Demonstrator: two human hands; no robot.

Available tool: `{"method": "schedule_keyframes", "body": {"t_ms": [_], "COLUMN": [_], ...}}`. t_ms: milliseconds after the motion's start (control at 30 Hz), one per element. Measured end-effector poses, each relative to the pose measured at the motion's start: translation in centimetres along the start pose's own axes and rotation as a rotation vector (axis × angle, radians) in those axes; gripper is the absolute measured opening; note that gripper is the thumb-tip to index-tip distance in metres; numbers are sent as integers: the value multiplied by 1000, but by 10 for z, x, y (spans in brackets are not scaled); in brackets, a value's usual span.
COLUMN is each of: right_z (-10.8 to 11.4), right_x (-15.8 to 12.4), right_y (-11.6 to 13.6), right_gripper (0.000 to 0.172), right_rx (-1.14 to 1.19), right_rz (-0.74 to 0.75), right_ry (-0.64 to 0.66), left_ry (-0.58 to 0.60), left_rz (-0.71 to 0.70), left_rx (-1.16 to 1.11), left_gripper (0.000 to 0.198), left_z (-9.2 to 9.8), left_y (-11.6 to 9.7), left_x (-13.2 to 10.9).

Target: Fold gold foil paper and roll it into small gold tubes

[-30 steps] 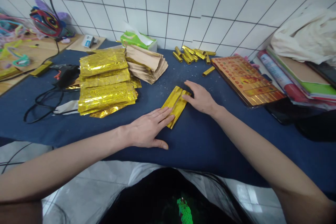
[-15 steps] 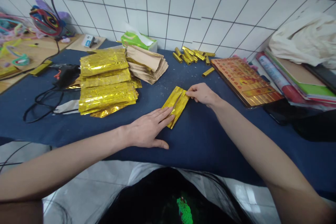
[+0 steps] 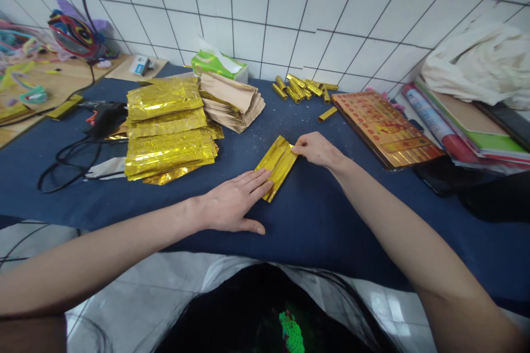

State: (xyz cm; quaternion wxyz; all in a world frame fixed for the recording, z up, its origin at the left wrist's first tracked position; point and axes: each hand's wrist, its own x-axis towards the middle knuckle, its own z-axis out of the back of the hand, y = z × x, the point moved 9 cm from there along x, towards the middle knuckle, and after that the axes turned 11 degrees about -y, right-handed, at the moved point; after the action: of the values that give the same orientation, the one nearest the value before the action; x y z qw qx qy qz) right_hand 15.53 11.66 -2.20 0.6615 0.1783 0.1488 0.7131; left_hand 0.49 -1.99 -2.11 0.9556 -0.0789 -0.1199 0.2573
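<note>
A gold foil paper (image 3: 282,164) lies slantwise on the dark blue cloth, its long sides folded inward with a seam along the middle. My left hand (image 3: 236,201) rests flat with fingers stretched, the fingertips on the lower left part of the paper. At the paper's upper right corner, my right hand (image 3: 317,149) pinches the edge between thumb and forefinger. Left of the paper is a stack of gold foil sheets (image 3: 165,146), beside a pile of brown-backed sheets (image 3: 232,99). Several small rolled gold tubes (image 3: 300,88) lie near the wall.
A black glue gun (image 3: 101,118) with its cable sits at the left. Behind the stacks stands a green tissue pack (image 3: 217,66). An orange-gold printed packet (image 3: 385,129) lies at the right, near books (image 3: 476,121) and a white cloth bag (image 3: 476,63).
The right-hand flap of the gold foil paper lies flatter, and the dark gap along the seam has narrowed. Both hands stay in nearly the same place.
</note>
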Motion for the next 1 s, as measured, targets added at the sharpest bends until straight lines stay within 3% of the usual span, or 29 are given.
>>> {"method": "schedule_keyframes", "body": {"t_ms": [367, 467, 567, 633, 667, 733, 800, 900, 1000], "right_z": [3, 7, 16, 23, 19, -1, -24, -43, -47], "right_x": [-2, -5, -18, -35, -46, -70, -91, -96, -80], "right_y": [5, 5, 11, 33, 48, 79, 99, 99, 86], "right_gripper": [15, 15, 22, 30, 35, 49, 66, 83, 82], "right_rx": [-78, -170, -271, -296, -269, -216, -173, -156, -177], "right_rz": [30, 48, 75, 206, 319, 576, 737, 720, 662], "right_ry": [-19, -81, -222, -356, -356, -228, -34, 149, 194], "left_ry": [-18, -22, -19, -19, -21, -33, -48, -53, -39], "left_rz": [5, 6, 7, 7, 3, -9, -20, -26, -11], "left_rx": [-21, -27, -23, -21, -23, -33, -43, -56, -68], "left_gripper": [91, 92, 92, 92, 91, 90, 90, 91, 92], "left_z": [1, 1, 0, 1, 1, 3, 6, 7, 5], "left_y": [2, 2, 2, 1, 1, 0, -2, -2, -1], "left_x": [-2, -2, -2, -2, -2, -1, 1, 1, 0]}}
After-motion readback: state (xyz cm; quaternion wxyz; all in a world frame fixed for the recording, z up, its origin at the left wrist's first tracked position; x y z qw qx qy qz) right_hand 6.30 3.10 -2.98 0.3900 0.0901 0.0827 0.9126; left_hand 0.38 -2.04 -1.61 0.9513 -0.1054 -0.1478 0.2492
